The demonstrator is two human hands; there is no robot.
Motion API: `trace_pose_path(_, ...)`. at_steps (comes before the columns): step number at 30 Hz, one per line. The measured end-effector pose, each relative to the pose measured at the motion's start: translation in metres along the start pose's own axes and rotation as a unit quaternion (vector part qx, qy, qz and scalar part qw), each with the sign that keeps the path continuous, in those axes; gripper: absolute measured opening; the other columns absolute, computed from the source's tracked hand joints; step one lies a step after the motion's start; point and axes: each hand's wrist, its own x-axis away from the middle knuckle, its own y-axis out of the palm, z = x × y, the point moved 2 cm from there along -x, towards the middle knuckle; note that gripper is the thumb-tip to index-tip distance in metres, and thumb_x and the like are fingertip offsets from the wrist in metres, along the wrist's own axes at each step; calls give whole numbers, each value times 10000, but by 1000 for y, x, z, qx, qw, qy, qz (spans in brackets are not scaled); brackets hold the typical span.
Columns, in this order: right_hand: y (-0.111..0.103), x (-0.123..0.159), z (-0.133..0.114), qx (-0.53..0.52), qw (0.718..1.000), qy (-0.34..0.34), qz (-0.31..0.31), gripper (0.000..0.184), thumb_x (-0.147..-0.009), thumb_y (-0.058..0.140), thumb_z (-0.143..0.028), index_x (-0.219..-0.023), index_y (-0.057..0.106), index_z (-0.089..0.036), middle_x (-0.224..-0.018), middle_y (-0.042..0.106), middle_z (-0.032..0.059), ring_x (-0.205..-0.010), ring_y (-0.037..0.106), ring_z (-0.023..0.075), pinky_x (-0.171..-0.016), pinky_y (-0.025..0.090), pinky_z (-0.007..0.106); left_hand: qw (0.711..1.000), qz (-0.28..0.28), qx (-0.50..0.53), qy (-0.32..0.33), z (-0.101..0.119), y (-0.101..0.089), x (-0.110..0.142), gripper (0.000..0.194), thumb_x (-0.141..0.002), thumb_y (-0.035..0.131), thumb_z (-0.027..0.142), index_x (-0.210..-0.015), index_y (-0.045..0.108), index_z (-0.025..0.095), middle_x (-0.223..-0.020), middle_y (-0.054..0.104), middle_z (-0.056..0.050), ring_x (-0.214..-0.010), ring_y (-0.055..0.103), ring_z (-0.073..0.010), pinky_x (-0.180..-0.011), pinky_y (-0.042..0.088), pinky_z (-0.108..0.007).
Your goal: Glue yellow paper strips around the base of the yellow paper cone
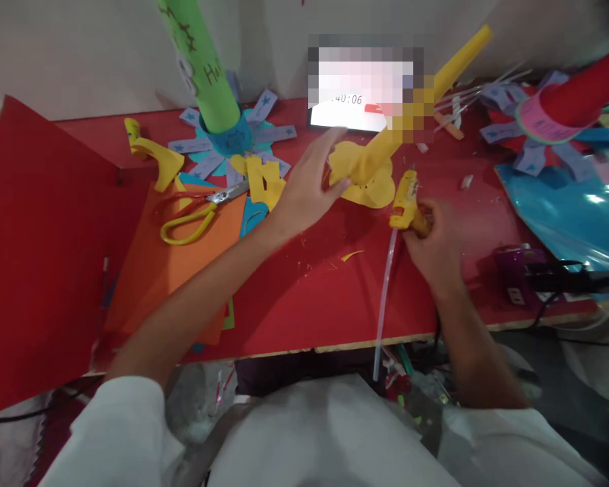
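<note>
Yellow paper tube (380, 150) is up on yellow flower (379, 194), prob. not all stuck; L hand (307, 181) loose, R hand (439, 250) holds glue gun (404, 203).

Glue gun (404, 199) being partly covered by the right hand (436, 245), screen (355, 84) beyond the gun pixelated, green tube (206, 71) leftward of it cropped above, red tube (593, 89) rightward cropped too

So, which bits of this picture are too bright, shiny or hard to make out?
In the head view, the screen glows washed-out white, and coarse blocks blur much of it plus the middle of the yellow cone; also in the head view, white glints streak the blue sheet, the upper right corner goes dark, yet the glue gun reads fairly clearly.
</note>
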Motion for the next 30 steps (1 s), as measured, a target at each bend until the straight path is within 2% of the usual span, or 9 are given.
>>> trace_pose_path(3, -1, 0, 1, -3, 1000, 9, 5, 430, -785, 673, -227, -1214, 656, -254, -1145, 732, 108, -1050, 699, 335, -948, 587, 549, 1000, -12, 4, 17, 1, 29, -51, 890, -1021, 687, 581, -1695, 271, 173, -1812, 276, -157, -1670, 347, -235, -1324, 407, -361)
trace_pose_path(4, -2, 0, 2, -4, 1000, 13, 13, 440, -783, 665, -221, -1221, 654, -258, -1146, 732, 103, -1052, 698, 330, -950, 587, 546, 1000, -18, -7, 16, 2, 37, -64, 846, -1042, 641, 593, -1690, 290, 178, -1815, 268, -142, -1663, 360, -237, -1299, 423, -347)
trace_pose_path(8, -7, 1, 8, -15, 999, 24, 41, 459, -783, 644, -209, -1239, 644, -269, -1158, 724, 98, -1053, 694, 324, -950, 586, 537, 998, -49, -38, -23, 7, 51, -88, 533, -1148, 392, 464, -1604, 445, 195, -1520, 682, -62, -1375, 688, -210, -1143, 537, -353)
trace_pose_path(10, -8, 1, 11, -14, 999, 28, 44, 457, -783, 642, -209, -1235, 641, -275, -1160, 723, 97, -1044, 696, 321, -947, 587, 533, 1000, -1, -7, -26, 8, 45, -81, 484, -1131, 424, 396, -1582, 447, 222, -1380, 751, -39, -1285, 736, -218, -1124, 580, -385)
trace_pose_path(13, -9, 1, 12, -12, 999, 28, 35, 454, -787, 638, -218, -1238, 636, -276, -1159, 724, 96, -1050, 700, 325, -949, 590, 533, 997, 71, 42, -13, 11, 28, -50, 503, -1108, 449, 464, -1585, 377, 326, -1510, 653, -40, -1386, 666, -232, -1182, 590, -443)
trace_pose_path(18, -6, 2, 10, -8, 1000, 26, 6, 452, -775, 642, -202, -1223, 637, -258, -1167, 717, 108, -1073, 693, 336, -961, 580, 543, 998, 19, 67, 2, 15, 13, 15, 633, -1076, 410, 739, -1560, 417, 330, -1567, 596, -35, -1427, 609, -262, -1193, 577, -450)
trace_pose_path(21, -4, 2, 10, -6, 1000, 24, -11, 425, -794, 647, -218, -1217, 637, -252, -1151, 712, 118, -1046, 686, 336, -940, 575, 538, 997, -2, 73, -11, 14, 15, 41, 649, -1065, 415, 770, -1495, 477, 289, -1488, 631, -77, -1370, 629, -272, -1179, 568, -444)
trace_pose_path(25, -2, 3, 10, -3, 999, 27, -32, 390, -814, 664, -250, -1203, 636, -256, -1142, 723, 127, -1009, 686, 329, -903, 572, 515, 991, -53, 123, -21, 6, 23, 54, 649, -1033, 560, 699, -1486, 445, 248, -1477, 622, -133, -1353, 649, -290, -1158, 572, -446)
trace_pose_path(30, -3, 4, 10, 11, 999, 28, -43, 384, -860, 679, -319, -1237, 619, -272, -1118, 749, 109, -1008, 717, 345, -862, 574, 492, 981, -146, 123, -10, -5, 23, 54, 848, -981, 694, 563, -1671, 296, 270, -1703, 459, -157, -1542, 511, -364, -1269, 469, -517)
